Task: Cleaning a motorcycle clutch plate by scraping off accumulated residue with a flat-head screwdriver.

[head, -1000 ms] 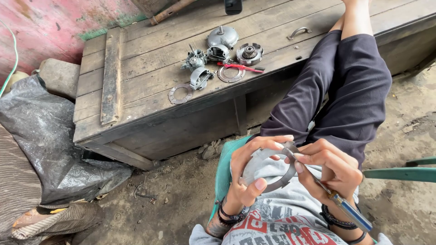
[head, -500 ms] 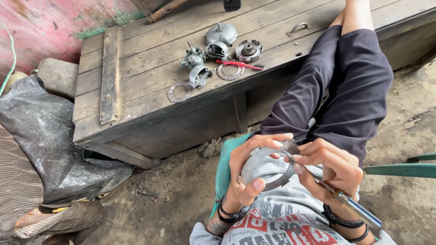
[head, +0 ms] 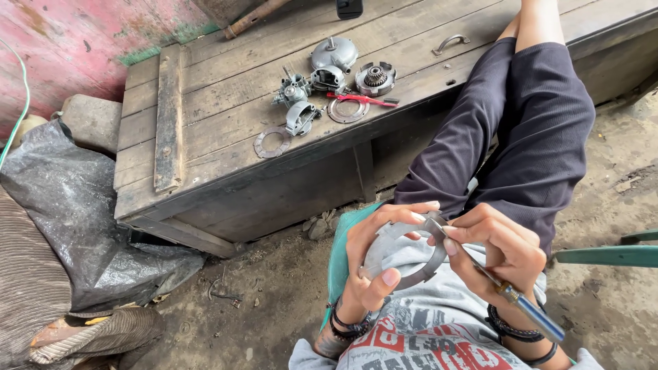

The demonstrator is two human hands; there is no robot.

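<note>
Firmly, our left hand (head: 373,264) clamps a grey metal ring plate (head: 404,257), thumb on its lower edge, fingers curled over the top. Our right hand (head: 504,250) pinches shut on a screwdriver (head: 504,288), its long axis running from the tip at the ring's upper edge down and away to the blue handle. Beyond the grip, across our knees, engine parts (head: 329,75) lie on a wooden bench (head: 205,123).

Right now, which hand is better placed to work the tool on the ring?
Probably the right hand: it holds the screwdriver with its tip at the metal ring. The left hand grips the ring.
</note>
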